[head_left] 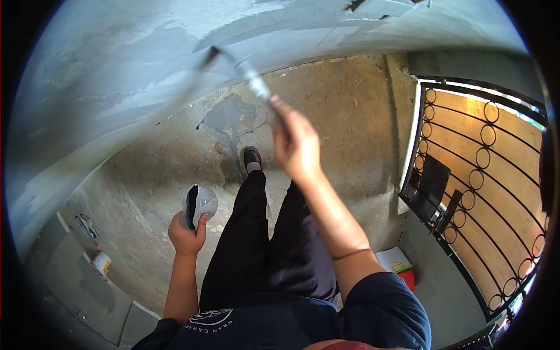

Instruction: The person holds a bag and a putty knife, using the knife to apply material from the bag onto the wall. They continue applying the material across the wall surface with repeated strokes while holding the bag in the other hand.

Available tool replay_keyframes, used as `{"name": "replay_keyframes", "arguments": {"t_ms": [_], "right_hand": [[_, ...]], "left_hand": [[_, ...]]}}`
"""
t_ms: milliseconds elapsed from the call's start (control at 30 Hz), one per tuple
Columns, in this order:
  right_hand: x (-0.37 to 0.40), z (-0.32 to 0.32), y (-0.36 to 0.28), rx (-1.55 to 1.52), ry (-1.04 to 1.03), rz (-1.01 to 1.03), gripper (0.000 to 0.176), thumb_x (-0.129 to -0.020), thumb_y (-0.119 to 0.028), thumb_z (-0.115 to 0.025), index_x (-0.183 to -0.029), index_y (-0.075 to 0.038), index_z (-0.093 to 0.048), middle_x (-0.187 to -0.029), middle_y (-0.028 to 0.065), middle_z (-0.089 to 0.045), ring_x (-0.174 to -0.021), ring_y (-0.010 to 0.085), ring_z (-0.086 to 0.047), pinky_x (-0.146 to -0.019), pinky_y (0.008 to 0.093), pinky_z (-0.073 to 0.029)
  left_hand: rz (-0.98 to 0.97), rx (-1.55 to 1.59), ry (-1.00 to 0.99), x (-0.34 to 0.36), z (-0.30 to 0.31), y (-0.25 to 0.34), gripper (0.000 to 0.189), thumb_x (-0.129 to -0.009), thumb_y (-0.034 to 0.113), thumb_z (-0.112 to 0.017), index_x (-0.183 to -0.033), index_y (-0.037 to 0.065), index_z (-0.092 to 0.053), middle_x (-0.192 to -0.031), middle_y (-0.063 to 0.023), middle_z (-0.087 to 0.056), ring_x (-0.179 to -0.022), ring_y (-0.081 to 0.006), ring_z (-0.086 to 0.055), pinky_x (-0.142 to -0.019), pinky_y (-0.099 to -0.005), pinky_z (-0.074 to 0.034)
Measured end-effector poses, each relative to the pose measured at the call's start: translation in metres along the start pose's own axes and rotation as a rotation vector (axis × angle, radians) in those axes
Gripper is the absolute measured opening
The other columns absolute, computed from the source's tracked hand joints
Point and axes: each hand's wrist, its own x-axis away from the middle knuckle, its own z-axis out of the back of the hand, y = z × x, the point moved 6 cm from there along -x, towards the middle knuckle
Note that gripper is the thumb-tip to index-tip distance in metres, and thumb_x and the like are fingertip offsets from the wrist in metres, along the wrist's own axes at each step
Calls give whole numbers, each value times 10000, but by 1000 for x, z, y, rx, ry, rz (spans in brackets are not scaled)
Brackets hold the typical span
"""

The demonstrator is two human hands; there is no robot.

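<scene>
My right hand (296, 143) is closed around the handle of a paintbrush (254, 81), whose pale ferrule and tip are smeared by motion. The brush's tip reaches the wall (146, 52), which is coated in uneven grey and whitish paint. A dark shadow of the brush falls beside it. Lower down on the left, my left hand (186, 233) grips a grey-smeared tub (204, 201) by its side, thumb on the near face. The tub is tilted, its dark opening facing left, and its contents are hidden.
Below me is a stained concrete floor (344, 111) with a grey patch (230, 119) near my shoe (251, 156). A black metal grille (481, 157) stands on the right. A white and yellow container (101, 263) sits at left; a red item (406, 279) lies at right.
</scene>
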Motion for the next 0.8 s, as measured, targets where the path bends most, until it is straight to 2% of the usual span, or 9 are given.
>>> {"name": "replay_keyframes", "arguments": {"t_ms": [167,300,333,367,433,467,500,667,800], "right_hand": [[-21,58,84,-71,372,-256,392,-949,47,-582,-1333,-27,-609,-1138,186,-724,-962,215,-713,-842,336,-555],[-26,109,115,63,580,-353,358,-989,-18,-593,-1347,-14,-589,-1011,153,-730,-814,122,-636,-752,285,-523],[-17,118,128,36,576,-581,350,-995,-30,-596,-1345,-16,-588,-1050,150,-739,-836,129,-655,-765,288,-530],[-17,122,130,35,584,-588,350,-995,-30,-596,-1345,-16,-588,-1050,150,-739,-836,129,-655,-765,288,-530],[-21,125,144,-92,574,-604,343,-993,-23,-588,-1336,-8,-588,-1169,177,-724,-981,178,-703,-853,309,-545],[-27,119,146,-59,582,-362,362,-987,2,-565,-1349,-12,-581,-1250,209,-691,-1145,238,-685,-949,345,-538],[-31,109,141,-121,514,-340,390,-964,24,-566,-1354,-4,-576,-1286,228,-669,-1204,273,-661,-998,374,-524],[-26,58,101,-163,271,-146,437,-881,36,-588,-1315,-14,-603,-1211,238,-675,-1096,418,-661,-949,452,-541],[-8,56,88,-106,10,-135,489,-877,-36,-635,-1348,-166,-612,-916,145,-670,-797,377,-673,-696,464,-564]], "left_hand": [[-47,8,-24,-9,-11,21,423,-824,384,-821,-853,-3,-653,-769,-204,-647,-711,-434,-652,-633,-449,-516],[-79,62,-43,-18,-21,48,412,-810,363,-834,-869,-7,-661,-779,-199,-657,-721,-419,-663,-637,-440,-521],[-87,57,-47,-19,-25,52,412,-810,363,-834,-869,-7,-661,-779,-199,-657,-721,-419,-663,-637,-440,-521],[-110,61,-47,-20,-29,58,405,-807,356,-835,-872,-5,-664,-779,-193,-660,-719,-413,-664,-637,-435,-523],[-144,60,-55,-24,-37,71,398,-805,350,-837,-874,-2,-666,-780,-187,-662,-717,-407,-666,-636,-430,-524],[-164,44,-78,-26,-40,79,395,-803,349,-837,-873,0,-666,-781,-184,-664,-716,-405,-666,-636,-429,-524],[-183,29,-100,-28,-44,87,392,-801,347,-838,-872,1,-667,-783,-182,-666,-714,-402,-666,-635,-428,-525],[-236,13,-115,-34,-61,108,396,-798,355,-836,-854,6,-658,-776,-176,-662,-706,-398,-662,-625,-432,-521],[-259,-17,-145,-37,-72,120,400,-801,366,-832,-844,11,-654,-766,-176,-655,-695,-400,-656,-614,-435,-518]]}}
